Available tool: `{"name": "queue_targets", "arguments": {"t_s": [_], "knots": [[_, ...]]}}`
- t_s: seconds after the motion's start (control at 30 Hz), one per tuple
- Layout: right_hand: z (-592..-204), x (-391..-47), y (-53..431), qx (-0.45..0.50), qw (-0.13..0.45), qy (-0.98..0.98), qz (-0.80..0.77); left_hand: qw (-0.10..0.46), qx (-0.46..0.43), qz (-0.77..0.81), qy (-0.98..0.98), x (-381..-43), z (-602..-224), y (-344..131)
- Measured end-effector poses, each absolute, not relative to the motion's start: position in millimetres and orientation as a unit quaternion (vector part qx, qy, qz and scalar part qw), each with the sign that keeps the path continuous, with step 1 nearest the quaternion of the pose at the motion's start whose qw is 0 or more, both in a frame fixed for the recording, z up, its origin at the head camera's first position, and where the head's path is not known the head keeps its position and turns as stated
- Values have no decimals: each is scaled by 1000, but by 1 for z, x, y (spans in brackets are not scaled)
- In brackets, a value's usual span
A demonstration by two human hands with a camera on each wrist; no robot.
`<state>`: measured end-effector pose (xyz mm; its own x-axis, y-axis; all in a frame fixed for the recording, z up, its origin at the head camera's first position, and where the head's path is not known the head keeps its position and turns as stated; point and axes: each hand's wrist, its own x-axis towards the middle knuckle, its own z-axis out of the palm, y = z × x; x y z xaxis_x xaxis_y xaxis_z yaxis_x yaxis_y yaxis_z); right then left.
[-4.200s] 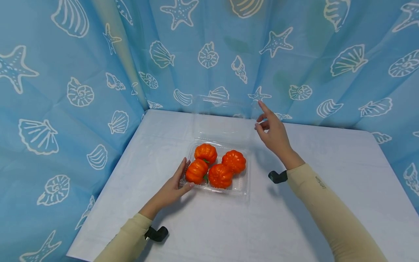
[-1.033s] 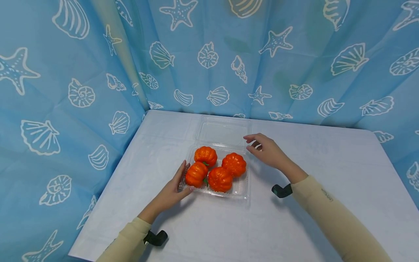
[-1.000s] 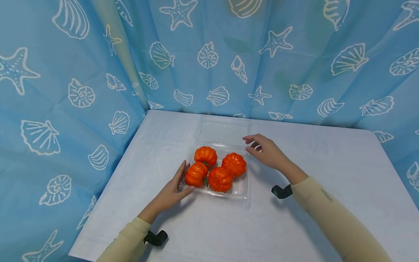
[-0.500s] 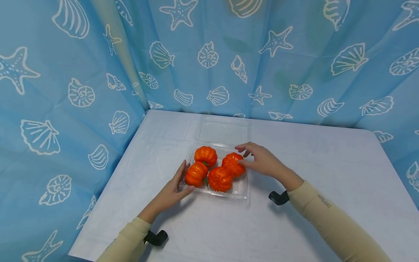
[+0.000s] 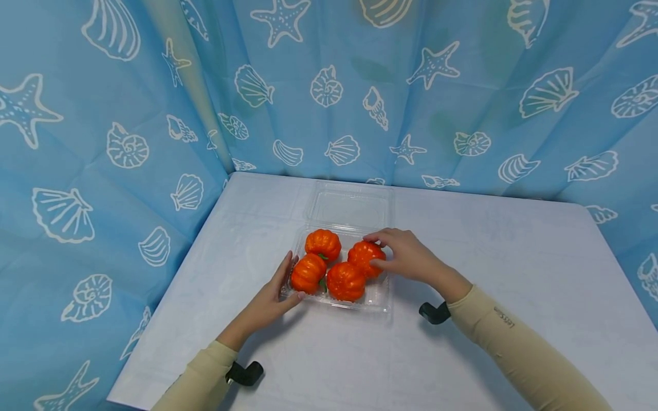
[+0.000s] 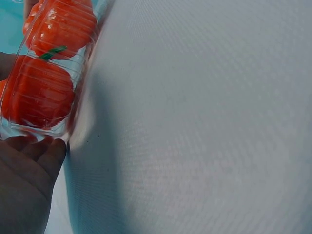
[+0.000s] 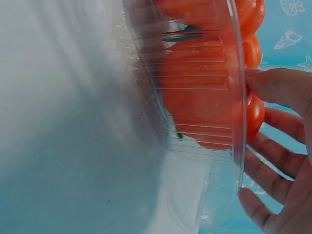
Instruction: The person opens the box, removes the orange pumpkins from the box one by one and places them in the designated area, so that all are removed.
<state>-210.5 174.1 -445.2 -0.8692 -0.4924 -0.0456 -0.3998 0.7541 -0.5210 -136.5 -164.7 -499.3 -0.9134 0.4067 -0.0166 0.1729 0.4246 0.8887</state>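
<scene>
My right hand (image 5: 410,257) moved in, fingers round pumpkin (image 5: 362,255), left hand (image 5: 266,298), thumb apart, against box (image 5: 377,295), long axis paralleling desk's (image 5: 519,245) far edge, sleeve (image 5: 525,349) "LetsSlim"

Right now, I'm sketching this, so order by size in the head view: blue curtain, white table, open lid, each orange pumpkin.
1. Blue curtain
2. White table
3. Open lid
4. Orange pumpkins: too alike to rank; the right hand partly covers one.

White table (image 5: 493,245) — clear plastic container (image 5: 377,294) on it, lid (image 5: 352,206) folded back.
</scene>
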Motion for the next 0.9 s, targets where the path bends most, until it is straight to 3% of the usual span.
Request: {"name": "queue_targets", "arguments": {"t_s": [0.5, 0.9], "knots": [[-449, -203, 176, -317, 31, 921, -223, 116, 169, 498, 843, -136, -499, -165], [-445, -206, 171, -261, 59, 942, -204, 119, 168, 497, 843, -137, -499, -165]]}}
